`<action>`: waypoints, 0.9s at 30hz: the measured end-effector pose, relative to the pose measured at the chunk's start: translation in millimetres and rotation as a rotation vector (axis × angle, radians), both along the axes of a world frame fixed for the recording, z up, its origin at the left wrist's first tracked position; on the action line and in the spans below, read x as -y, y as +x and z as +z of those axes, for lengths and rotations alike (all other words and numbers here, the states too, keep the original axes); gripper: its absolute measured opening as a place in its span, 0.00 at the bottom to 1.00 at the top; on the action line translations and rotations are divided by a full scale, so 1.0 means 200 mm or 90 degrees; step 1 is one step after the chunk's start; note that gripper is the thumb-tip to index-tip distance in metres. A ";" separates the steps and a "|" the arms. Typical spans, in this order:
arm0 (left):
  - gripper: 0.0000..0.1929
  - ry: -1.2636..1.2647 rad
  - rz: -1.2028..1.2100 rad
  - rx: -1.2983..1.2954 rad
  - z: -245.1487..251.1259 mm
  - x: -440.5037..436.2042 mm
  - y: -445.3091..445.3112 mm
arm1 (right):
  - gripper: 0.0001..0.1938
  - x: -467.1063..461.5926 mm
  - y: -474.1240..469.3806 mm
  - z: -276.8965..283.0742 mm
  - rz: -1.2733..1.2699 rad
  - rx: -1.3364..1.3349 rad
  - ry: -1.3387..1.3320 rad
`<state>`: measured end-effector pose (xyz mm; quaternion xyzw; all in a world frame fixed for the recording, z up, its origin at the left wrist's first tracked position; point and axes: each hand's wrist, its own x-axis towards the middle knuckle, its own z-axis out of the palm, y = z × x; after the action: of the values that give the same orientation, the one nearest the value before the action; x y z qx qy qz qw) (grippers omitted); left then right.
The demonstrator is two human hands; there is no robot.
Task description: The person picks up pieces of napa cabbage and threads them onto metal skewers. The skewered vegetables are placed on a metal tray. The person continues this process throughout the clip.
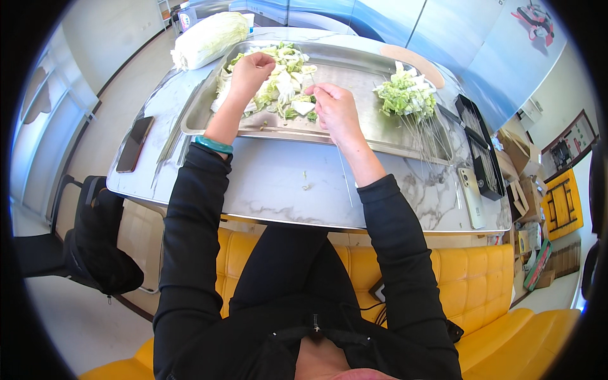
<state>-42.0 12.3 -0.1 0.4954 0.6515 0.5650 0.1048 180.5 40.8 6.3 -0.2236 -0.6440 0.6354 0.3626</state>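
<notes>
My right hand (336, 110) pinches a thin skewer (345, 176), which slants from the table's front side up past my fingers. A pale piece of Chinese cabbage (309, 69) appears at the skewer's upper end. Fingertips drawn together, my left hand (254, 71) hovers over the heap of cut cabbage (284, 88); whether a piece is between those fingers is hidden. The heap lies in the left part of a shallow stainless-steel tray (344, 78). At the tray's right end rests a bunch of cabbage-loaded skewers (406, 95), their bare ends pointing towards me.
A whole Chinese cabbage (211, 40) lies behind the tray's left corner. Bare skewers (173, 142) and a dark phone (135, 144) are at left. On the right are a knife (468, 128), a black box of skewers (482, 147), and a light phone (470, 197). A round board (427, 71) lies behind.
</notes>
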 end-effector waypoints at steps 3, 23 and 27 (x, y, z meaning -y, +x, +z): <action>0.10 -0.082 0.143 -0.208 -0.02 0.00 -0.04 | 0.10 0.00 0.00 0.00 -0.005 -0.005 0.000; 0.12 -0.106 0.178 -0.330 -0.10 -0.07 -0.18 | 0.09 -0.02 0.00 -0.02 -0.036 -0.010 -0.016; 0.12 -0.024 0.073 -0.432 -0.09 -0.14 -0.11 | 0.09 -0.02 -0.01 -0.02 -0.029 -0.024 -0.026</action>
<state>-63.1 40.1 -19.0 0.6156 0.6864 0.3609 -0.1405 178.9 45.6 2.2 -0.2335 -0.6187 0.6439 0.3847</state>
